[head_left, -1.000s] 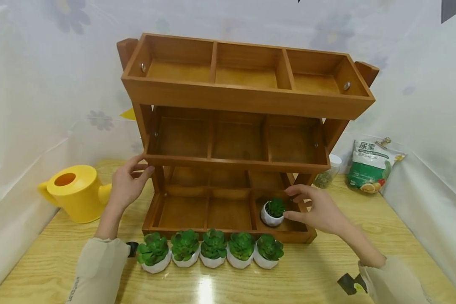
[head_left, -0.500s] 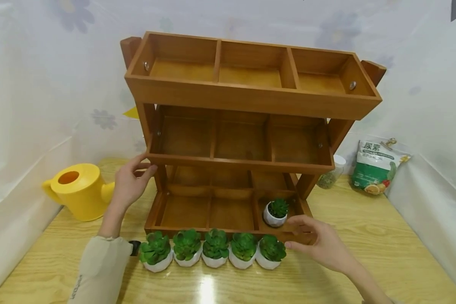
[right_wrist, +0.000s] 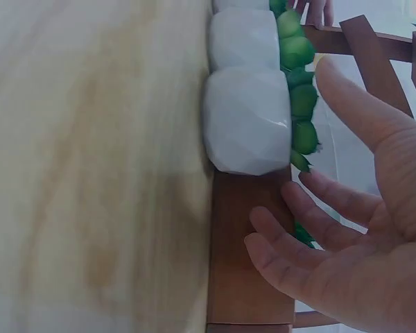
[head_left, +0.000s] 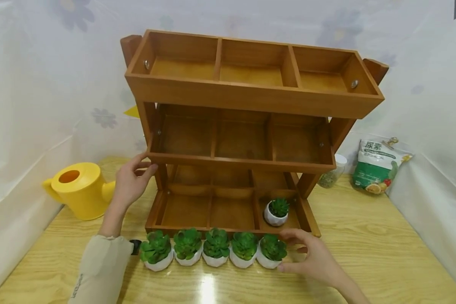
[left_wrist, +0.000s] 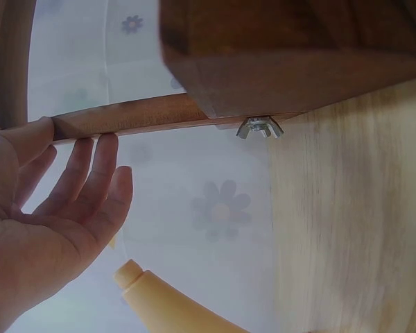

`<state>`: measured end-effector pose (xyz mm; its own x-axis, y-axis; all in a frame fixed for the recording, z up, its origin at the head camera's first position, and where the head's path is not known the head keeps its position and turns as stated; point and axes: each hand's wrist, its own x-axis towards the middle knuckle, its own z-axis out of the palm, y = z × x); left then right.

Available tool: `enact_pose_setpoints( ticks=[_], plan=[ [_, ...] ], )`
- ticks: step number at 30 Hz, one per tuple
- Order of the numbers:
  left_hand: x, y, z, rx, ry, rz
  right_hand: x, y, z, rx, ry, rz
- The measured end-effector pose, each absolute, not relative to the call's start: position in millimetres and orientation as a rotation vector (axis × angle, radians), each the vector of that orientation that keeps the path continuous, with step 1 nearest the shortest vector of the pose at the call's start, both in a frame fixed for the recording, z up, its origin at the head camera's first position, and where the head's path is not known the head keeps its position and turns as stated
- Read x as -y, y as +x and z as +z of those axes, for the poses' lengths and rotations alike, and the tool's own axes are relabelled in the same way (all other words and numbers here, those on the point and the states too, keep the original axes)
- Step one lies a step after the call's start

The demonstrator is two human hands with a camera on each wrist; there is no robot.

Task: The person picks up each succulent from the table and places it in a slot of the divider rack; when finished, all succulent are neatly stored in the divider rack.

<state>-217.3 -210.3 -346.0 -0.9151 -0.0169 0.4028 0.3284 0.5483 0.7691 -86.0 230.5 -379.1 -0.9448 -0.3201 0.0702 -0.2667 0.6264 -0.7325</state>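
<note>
A three-tier wooden plant shelf (head_left: 247,98) stands on the table. My left hand (head_left: 132,181) holds its left upright (left_wrist: 142,116) between thumb and fingers, just below the middle tier. One succulent in a white faceted pot (head_left: 276,213) sits in the bottom tier's right compartment. Several more potted succulents line up along the shelf's front. At the right end of that row, my right hand (head_left: 311,258) reaches around a potted succulent (head_left: 270,252). Its thumb and fingers are spread beside the white pot (right_wrist: 248,121), without a grip.
A yellow watering can (head_left: 81,190) stands to the left of the shelf. Behind the right side are a white-lidded jar (head_left: 331,173) and a green-and-white bag (head_left: 378,166) closed with a clip. Pale sheeting surrounds the table (head_left: 368,236).
My right hand has left the potted succulent in the bottom right compartment and come forward and down to the right end of the front row. My left hand stays on the upright.
</note>
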Motion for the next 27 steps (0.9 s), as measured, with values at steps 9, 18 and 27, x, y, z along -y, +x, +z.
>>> enact_pose_setpoints(
  ticks=[9, 18, 27],
  plan=[
    [210, -217, -345, 2.413, -0.254, -1.312, -224, -82, -392, -2.845, -0.54, -1.191],
    [210, -217, -345, 2.404, -0.266, -1.32, -217, -82, -398, -2.872, -0.529, -1.195],
    [209, -219, -346, 2.411, -0.263, -1.307, -214, -84, -395, -2.87, -0.495, -1.153]
  ],
)
